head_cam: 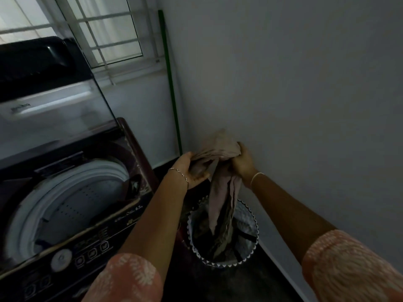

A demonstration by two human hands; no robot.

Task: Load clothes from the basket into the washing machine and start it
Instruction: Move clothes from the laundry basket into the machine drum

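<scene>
The left hand (192,168) and the right hand (242,162) both grip a pale beige garment (220,171) bunched between them, its tail hanging into the round basket (250,256) on the floor. The washing machine (65,203) stands beside it, lid raised.

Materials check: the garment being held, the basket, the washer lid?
Garment: soft woven or knit fabric, matte beige; it bunches and drapes limply from both hands. Basket: looks like cloth, with a printed zigzag rim; hard to confirm in dim light. Washer lid: glossy glass or clear plastic in a dark frame; it shows reflections.
</scene>
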